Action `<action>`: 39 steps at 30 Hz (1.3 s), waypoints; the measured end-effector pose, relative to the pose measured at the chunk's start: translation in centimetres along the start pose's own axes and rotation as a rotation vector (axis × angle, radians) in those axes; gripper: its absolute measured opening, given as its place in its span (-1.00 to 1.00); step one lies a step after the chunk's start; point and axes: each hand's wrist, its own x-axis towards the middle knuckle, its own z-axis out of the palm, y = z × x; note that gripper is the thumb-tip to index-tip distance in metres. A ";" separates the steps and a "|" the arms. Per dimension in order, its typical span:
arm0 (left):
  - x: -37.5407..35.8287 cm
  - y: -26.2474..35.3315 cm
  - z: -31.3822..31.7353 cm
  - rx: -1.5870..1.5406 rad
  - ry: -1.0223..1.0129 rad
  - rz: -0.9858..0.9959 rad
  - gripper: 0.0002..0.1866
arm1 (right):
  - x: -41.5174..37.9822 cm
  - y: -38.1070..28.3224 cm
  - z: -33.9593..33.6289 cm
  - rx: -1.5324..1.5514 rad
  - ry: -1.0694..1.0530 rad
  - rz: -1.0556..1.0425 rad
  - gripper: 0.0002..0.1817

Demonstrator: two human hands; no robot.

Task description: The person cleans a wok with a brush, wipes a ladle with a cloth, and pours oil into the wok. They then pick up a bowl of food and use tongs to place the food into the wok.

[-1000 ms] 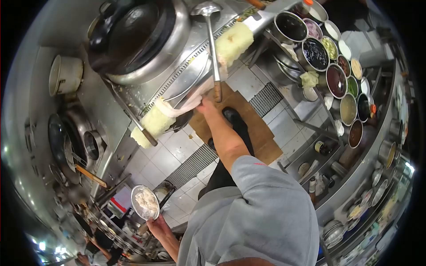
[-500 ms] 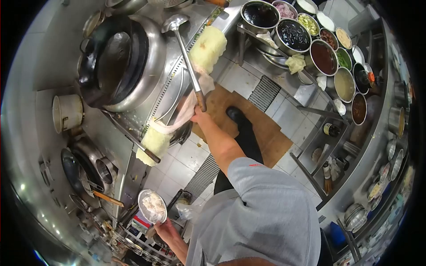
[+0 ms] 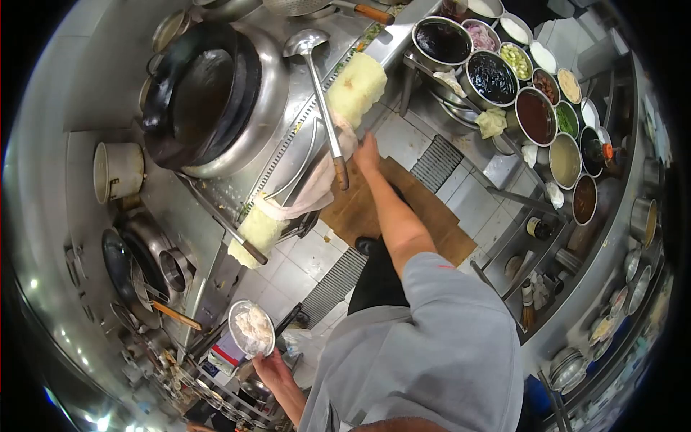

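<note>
My left hand point(image 3: 272, 369), at the lower left, is closed on the rim of a round metal bowl point(image 3: 251, 329) holding pale, whitish food. My right arm stretches up to the stove front, where my right hand point(image 3: 368, 154) is beside the pink cloth point(image 3: 317, 189) hanging along the rail. Its fingers are too small and partly hidden to make out. Just left of that hand, a ladle point(image 3: 322, 101) lies across the stove edge with its wooden handle pointing down. Yellowish rolled cloths point(image 3: 356, 88) are at both ends of the pink one.
A black wok point(image 3: 205, 101) sits on the steel stove at the upper left. Another handle point(image 3: 248, 248) juts over the stove's front edge. Bowls of sauces point(image 3: 536, 115) and ingredients crowd the upper right counter. Brown matting point(image 3: 432, 216) covers part of the tiled floor.
My right hand has moved up and to the right along the rail, away from the ladle handle's end. My left hand still holds the bowl. The view has shifted slightly.
</note>
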 end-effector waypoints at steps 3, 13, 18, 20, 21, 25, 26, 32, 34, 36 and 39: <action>0.8 -0.2 -0.5 -0.015 0.012 -0.021 -0.46 | 2.0 -2.1 -0.3 -0.173 -0.112 -0.142 -0.61; 1.1 -0.6 1.0 -0.007 0.013 0.038 -0.46 | -2.0 7.2 5.9 0.481 -0.060 0.416 -0.53; 0.5 -0.5 0.4 0.044 0.018 0.066 -0.46 | -9.5 5.2 8.1 1.126 -0.757 1.095 -0.69; 0.1 -0.6 -0.7 0.021 0.045 0.038 -0.44 | -10.3 4.7 10.4 1.241 -0.628 1.125 -0.68; 0.1 -0.8 -1.0 0.000 0.055 0.034 -0.43 | -10.3 4.8 11.5 1.268 -0.602 1.138 -0.68; -0.7 -1.3 -1.1 -0.024 0.125 0.022 -0.40 | -9.4 8.4 13.2 1.375 -0.542 1.120 -0.71; -0.8 -1.5 -1.3 -0.034 0.109 0.032 -0.39 | -9.5 7.9 13.1 1.384 -0.541 1.097 -0.71; -1.6 -1.6 -3.0 -0.065 0.139 0.037 -0.38 | -10.7 4.8 11.6 1.000 -0.519 0.671 -0.73; -1.7 -1.6 -3.9 -0.027 0.192 0.026 -0.38 | -10.6 5.2 11.2 0.949 -0.565 0.644 -0.77; -1.8 -1.4 -3.8 -0.051 0.213 0.026 -0.38 | -8.9 7.0 10.6 1.192 -0.837 0.700 -0.75; -2.1 -1.1 -4.2 -0.072 0.252 0.014 -0.44 | -9.0 4.1 10.0 1.343 -0.644 1.058 -0.69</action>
